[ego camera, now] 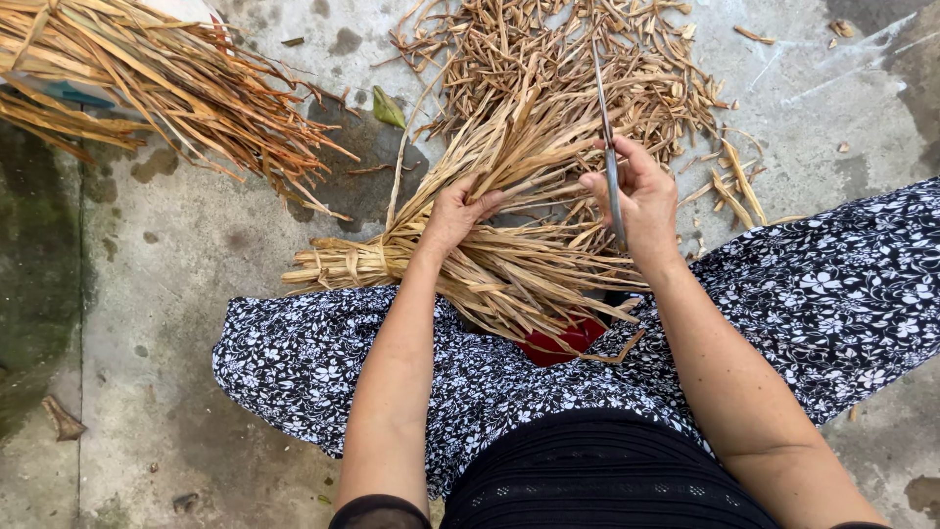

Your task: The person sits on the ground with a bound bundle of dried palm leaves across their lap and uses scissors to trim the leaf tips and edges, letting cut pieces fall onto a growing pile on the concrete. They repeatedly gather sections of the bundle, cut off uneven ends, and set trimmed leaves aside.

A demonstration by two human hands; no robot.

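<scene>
A loose heap of dried leaves (pixel 166 88) lies at upper left on the concrete floor (pixel 176 294). The left hand (pixel 455 211) clasps a tied bundle of dried leaves (pixel 470 260) over the lap. The right hand (pixel 641 201) grips scissors (pixel 607 137), blades pointing toward the cut pieces (pixel 558 59).

Both bare forearms reach forward, left hand (pixel 458 211) and right hand (pixel 641 201) fingers curled closed.

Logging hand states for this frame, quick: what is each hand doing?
Left hand: closed on the bundle of dried leaves.
Right hand: closed around the scissors, blades pointing away from the person.
</scene>
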